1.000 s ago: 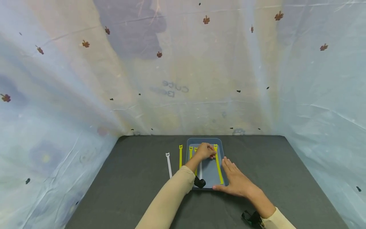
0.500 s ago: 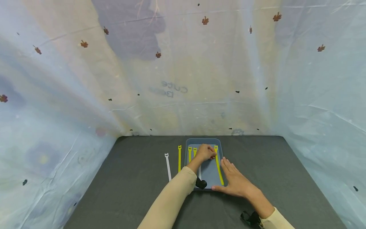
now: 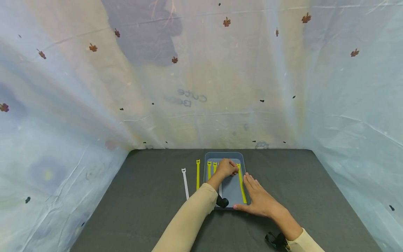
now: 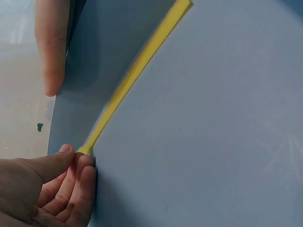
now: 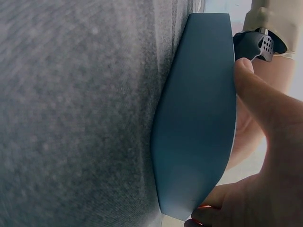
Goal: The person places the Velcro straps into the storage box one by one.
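Observation:
Inside the blue-grey tray [image 3: 231,190], my left hand [image 3: 226,168] pinches the slotted-head end of a yellow hook-and-loop cable tie [image 3: 242,187] between thumb and fingers. That tie [image 4: 137,71] runs along the tray's right side, its far end lying on the tray floor in the left wrist view. My right hand [image 3: 260,199] rests spread at the tray's near right corner, thumb at the near rim, fingers straight along the right side. Two more yellow ties [image 3: 209,169] and a white tie [image 3: 220,190] lie in the tray, partly hidden by the left arm.
Left of the tray, another yellow tie [image 3: 198,175] and a white tie [image 3: 185,183] lie on the dark grey cloth [image 3: 151,196]. A printed plastic sheet [image 3: 201,126] hangs behind and at both sides. Black wrist cameras [image 3: 222,202] are strapped on.
The head of the pinched yellow tie has shifted slightly toward me and the tie lies straighter along the tray's right side. Both hands have stayed nearly in place.

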`<state>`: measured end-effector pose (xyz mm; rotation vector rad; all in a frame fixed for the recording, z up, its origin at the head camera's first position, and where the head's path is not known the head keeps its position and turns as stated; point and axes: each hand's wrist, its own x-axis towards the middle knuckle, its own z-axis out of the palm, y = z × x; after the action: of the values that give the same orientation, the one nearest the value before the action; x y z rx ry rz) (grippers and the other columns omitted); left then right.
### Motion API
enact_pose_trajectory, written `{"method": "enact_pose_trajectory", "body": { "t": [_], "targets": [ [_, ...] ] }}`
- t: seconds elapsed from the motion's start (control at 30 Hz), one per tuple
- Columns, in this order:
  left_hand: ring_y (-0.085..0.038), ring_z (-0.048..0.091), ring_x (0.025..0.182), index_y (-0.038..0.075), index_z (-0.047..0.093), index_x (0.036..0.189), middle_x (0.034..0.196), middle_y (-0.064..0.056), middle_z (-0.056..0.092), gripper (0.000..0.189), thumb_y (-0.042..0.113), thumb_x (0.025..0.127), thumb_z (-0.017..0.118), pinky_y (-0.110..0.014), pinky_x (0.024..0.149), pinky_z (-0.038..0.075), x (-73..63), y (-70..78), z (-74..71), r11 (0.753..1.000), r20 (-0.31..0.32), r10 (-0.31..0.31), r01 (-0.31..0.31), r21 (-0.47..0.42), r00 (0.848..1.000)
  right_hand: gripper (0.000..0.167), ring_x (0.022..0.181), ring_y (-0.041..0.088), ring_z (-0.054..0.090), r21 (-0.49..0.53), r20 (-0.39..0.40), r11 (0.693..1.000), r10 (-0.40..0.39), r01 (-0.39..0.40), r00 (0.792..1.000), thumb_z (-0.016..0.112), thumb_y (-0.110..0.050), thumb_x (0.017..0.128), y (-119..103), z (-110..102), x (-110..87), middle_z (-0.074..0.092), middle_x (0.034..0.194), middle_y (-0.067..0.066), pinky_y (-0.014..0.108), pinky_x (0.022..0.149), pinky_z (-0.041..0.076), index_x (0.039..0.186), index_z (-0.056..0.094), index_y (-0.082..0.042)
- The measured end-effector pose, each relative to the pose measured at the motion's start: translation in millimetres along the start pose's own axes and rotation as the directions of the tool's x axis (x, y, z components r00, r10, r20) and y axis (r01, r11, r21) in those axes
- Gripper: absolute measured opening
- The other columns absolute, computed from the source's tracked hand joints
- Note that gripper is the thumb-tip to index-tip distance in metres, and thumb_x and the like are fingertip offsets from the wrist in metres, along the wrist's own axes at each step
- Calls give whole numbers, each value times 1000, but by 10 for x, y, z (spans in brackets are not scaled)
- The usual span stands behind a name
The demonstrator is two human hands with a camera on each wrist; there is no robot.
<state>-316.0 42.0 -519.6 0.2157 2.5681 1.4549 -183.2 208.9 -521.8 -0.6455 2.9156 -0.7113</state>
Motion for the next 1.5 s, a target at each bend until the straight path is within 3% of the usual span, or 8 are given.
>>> {"method": "enact_pose_trajectory", "body": {
  "t": [0.37, 0.63, 0.83, 1.13, 1.37, 1.5],
  "targets": [
    [-30, 79, 81, -2, 76, 100, 90, -18, 80, 7, 5, 100, 77, -34, 71, 67, -20, 4, -80, 1000, 14, 10, -10, -8, 1000, 130, 163, 46, 16, 12, 12, 1000, 3, -4, 1000, 71, -78, 88, 3, -6, -1, 12, 176, 30, 65, 131, 20, 167, 17, 11],
    [-24, 79, 81, 2, 77, 100, 91, -12, 80, 8, 9, 101, 77, -38, 77, 67, 8, -13, -223, 999, 50, 44, -44, -15, 998, 129, 163, 46, 17, 9, 6, 1000, 3, -3, 1000, 71, -77, 89, 0, -11, -7, 12, 175, 30, 65, 130, 20, 166, 18, 11],
    [-36, 79, 91, 1, 78, 102, 98, -20, 80, 10, 10, 101, 76, -45, 81, 67, 28, -74, -343, 995, 83, 77, -71, -72, 994, 129, 162, 47, 18, 4, -1, 1000, -4, 4, 1000, 73, -76, 89, -29, -12, -7, 14, 175, 32, 65, 130, 21, 165, 19, 12],
    [-44, 76, 105, -3, 77, 117, 110, -23, 78, 23, 17, 106, 72, -53, 93, 64, -53, -144, -661, 985, 132, 131, -114, -129, 983, 131, 162, 48, 18, -10, 4, 1000, 11, -11, 1000, 73, -77, 87, -31, -15, -4, 14, 174, 33, 65, 130, 21, 165, 19, 13],
    [-41, 75, 105, -2, 76, 120, 113, -23, 77, 27, 21, 107, 70, -51, 93, 64, -128, -315, -945, 983, 110, 152, -138, -121, 982, 132, 163, 47, 16, 0, 11, 1000, 28, -28, 1000, 73, -78, 87, -47, -20, -4, 12, 175, 31, 64, 131, 19, 166, 18, 12],
    [-43, 74, 108, -2, 75, 123, 115, -23, 76, 30, 24, 108, 69, -50, 95, 63, -167, -410, -1099, 984, 93, 132, -120, -129, 987, 132, 162, 48, 17, 5, 5, 1000, 18, -18, 1000, 74, -76, 87, -45, -10, -8, 13, 174, 32, 65, 131, 20, 165, 18, 13]
  ]
}}
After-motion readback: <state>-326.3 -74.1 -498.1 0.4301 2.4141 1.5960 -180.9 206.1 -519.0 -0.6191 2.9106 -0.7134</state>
